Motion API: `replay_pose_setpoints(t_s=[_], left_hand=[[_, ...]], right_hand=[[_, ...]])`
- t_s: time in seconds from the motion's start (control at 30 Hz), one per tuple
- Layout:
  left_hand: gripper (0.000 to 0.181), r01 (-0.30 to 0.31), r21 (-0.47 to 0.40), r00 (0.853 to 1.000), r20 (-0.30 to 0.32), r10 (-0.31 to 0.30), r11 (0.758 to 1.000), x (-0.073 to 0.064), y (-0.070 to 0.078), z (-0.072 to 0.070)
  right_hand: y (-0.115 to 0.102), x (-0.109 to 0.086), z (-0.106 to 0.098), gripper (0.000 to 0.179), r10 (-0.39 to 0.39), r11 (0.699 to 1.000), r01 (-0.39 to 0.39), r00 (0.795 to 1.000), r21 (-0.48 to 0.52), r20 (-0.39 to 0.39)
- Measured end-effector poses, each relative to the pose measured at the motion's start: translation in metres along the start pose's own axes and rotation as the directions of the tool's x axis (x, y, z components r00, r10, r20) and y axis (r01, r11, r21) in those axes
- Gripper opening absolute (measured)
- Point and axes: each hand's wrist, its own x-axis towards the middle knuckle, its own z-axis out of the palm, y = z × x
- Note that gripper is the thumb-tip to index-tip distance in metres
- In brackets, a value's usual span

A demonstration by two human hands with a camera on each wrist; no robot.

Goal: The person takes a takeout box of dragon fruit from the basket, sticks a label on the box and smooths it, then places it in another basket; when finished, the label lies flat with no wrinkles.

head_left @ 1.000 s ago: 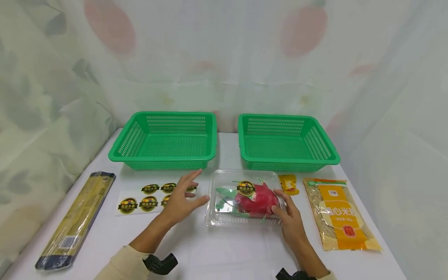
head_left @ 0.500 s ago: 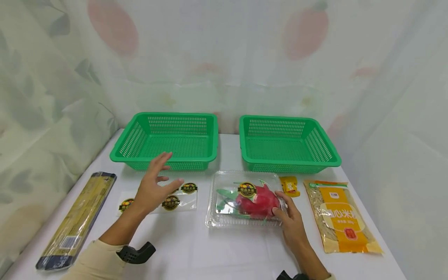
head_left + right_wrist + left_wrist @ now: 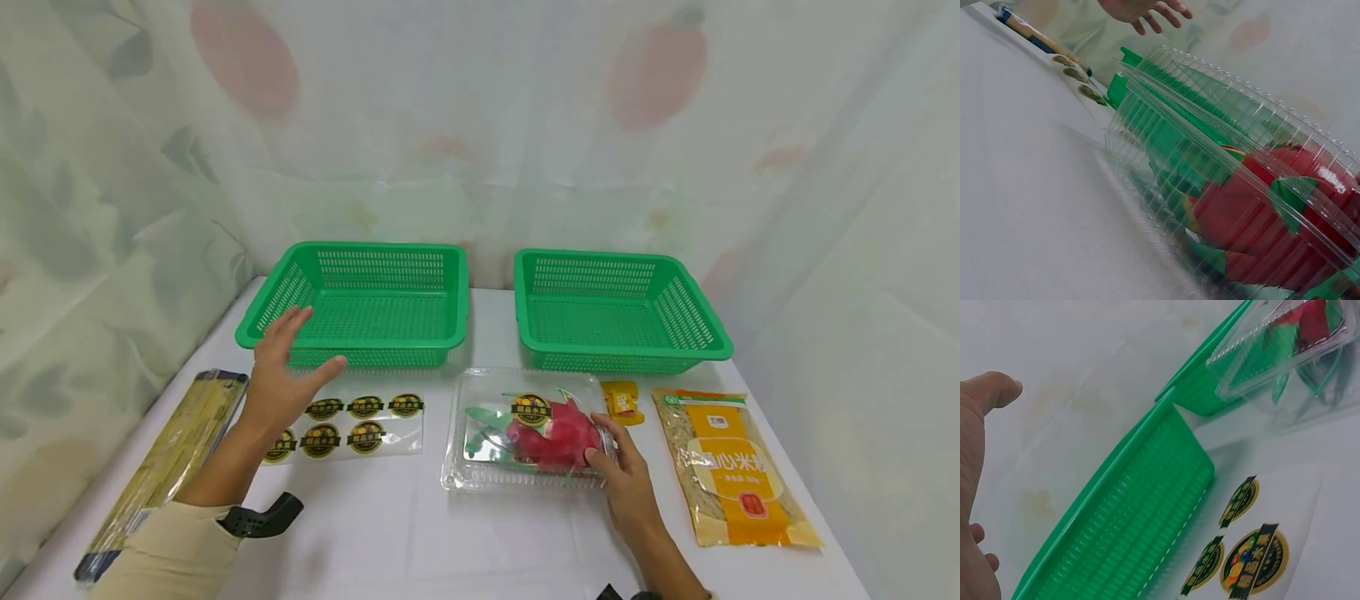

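A clear plastic clamshell box (image 3: 480, 387) lies closed on the table, a red dragon fruit (image 3: 558, 437) with green tips inside it. One round black-and-gold sticker (image 3: 531, 409) is on its lid. My right hand (image 3: 628, 483) grips the box's right end, thumb near the front corner. Raised over the table at the left, my left hand (image 3: 279, 392) holds nothing, its fingers spread. It hovers between the left green basket (image 3: 352, 343) and a sheet of similar stickers (image 3: 405, 437). In the right wrist view, the clear box (image 3: 1210, 112) fills much of the picture.
A second green basket (image 3: 622, 358) stands behind the box. To the right lie a small yellow packet (image 3: 621, 402) and a bag of rice noodles (image 3: 735, 475). A long wrapped pack (image 3: 161, 450) lies along the left, partly behind the left forearm.
My left hand has moved left and away from the box, rising past the sticker sheet. My right hand stays at the box, which has hardly shifted.
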Motion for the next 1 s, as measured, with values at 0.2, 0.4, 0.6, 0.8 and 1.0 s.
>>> replay_pose_setpoints(t_s=[0.2,0.4,0.6,0.8,1.0], left_hand=[[0.078,-0.008,0.066,0.997,-0.073,0.012,0.998,0.007,-0.015,-0.010],[0.077,0.078,0.100,0.990,-0.125,-0.065,0.992,0.014,-0.032,-0.018],[0.076,0.156,0.134,0.975,-0.178,-0.131,0.979,0.021,-0.046,-0.028],[0.077,0.218,0.152,0.964,-0.186,-0.189,0.964,0.029,-0.063,-0.036],[0.083,0.307,0.201,0.947,-0.161,-0.278,0.930,0.036,-0.080,-0.041]], right_hand=[[0.000,-0.001,0.001,0.046,-0.009,1.000,0.009,1.000,0.004,-0.001],[0.001,-0.002,0.000,0.046,0.000,1.000,-0.001,1.000,-0.007,-0.011],[0.003,-0.001,0.000,0.047,0.003,1.000,-0.003,1.000,0.011,-0.007],[0.003,-0.001,0.001,0.045,-0.012,1.000,0.012,1.000,-0.017,-0.012],[0.003,-0.001,0.000,0.045,-0.012,0.999,0.012,1.000,-0.044,-0.008]])
